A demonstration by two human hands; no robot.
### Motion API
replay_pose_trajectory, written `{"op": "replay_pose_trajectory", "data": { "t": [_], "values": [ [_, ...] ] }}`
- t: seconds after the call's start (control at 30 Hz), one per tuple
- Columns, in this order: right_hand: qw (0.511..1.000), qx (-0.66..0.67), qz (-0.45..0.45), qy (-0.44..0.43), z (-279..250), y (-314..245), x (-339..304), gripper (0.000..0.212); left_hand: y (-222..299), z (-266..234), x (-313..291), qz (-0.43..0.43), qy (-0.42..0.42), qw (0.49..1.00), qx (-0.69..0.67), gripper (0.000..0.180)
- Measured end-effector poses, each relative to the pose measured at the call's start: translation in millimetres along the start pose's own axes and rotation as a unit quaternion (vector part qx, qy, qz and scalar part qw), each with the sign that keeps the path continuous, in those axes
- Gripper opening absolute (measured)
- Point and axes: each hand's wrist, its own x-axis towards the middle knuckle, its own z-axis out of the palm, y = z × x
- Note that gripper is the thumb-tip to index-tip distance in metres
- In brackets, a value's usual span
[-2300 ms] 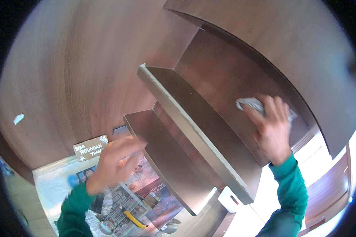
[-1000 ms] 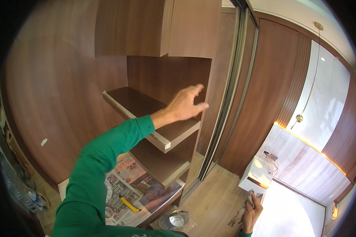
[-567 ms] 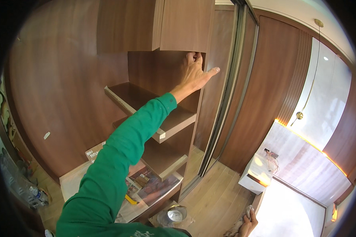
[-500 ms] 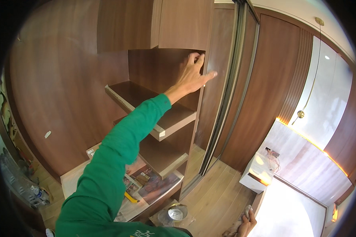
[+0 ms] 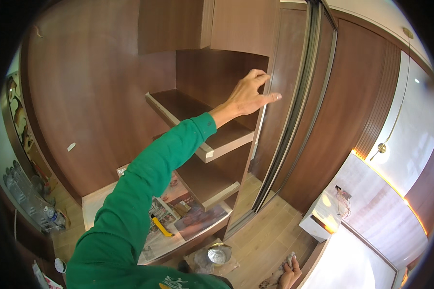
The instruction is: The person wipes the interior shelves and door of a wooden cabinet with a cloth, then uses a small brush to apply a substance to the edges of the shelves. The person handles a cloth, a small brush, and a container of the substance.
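My left hand [image 5: 251, 92], in a green sleeve, is at the front edge of the right side panel of a brown wooden shelf unit [image 5: 222, 72]. Its fingers bend over that edge while the thumb stretches away to the right. A pale narrow strip [image 5: 261, 123] runs down the edge below the hand. At the lower right, my right hand [image 5: 289, 278] is closed on a crumpled whitish rag [image 5: 290, 260]. Two shelves, the upper shelf [image 5: 234, 138] and the lower shelf [image 5: 210, 185], have light front edges and stand below my left hand.
Newspaper [image 5: 197, 224] covers the bottom board, with a yellow utility knife [image 5: 160, 225] on it. An open metal can [image 5: 219, 254] stands on the floor. A sliding door track [image 5: 294, 106] rises to the right. Beyond it are a white box-shaped unit [image 5: 320, 216] with loose wires and a white surface [image 5: 357, 260].
My left hand has come out of the upper compartment's corner and moved slightly down along the panel edge. The pale strip there now shows. The view has shifted, and my right hand keeps the rag.
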Motion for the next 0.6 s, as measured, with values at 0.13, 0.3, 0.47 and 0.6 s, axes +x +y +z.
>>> {"op": "replay_pose_trajectory", "data": {
  "t": [0.13,0.3,0.47,0.6],
  "values": [
    [0.999,0.032,-0.030,0.002,5.4,0.6,-2.6,0.051,-6.0,-27.8,-5.0,-0.125,0.118,0.969,-0.176,0.034],
    [0.999,0.023,-0.015,0.023,4.6,7.5,-5.8,0.048,-23.7,-76.8,-5.9,-0.105,0.220,0.935,-0.258,0.036],
    [0.998,0.025,0.017,0.049,4.7,25.1,-12.1,0.046,-29.8,-132.3,-40.9,0.033,0.319,0.946,-0.054,0.024],
    [0.998,0.035,0.020,0.050,13.2,29.8,-9.7,0.045,-17.2,-177.1,-26.6,0.293,0.338,0.861,0.242,0.037]
  ]
}}
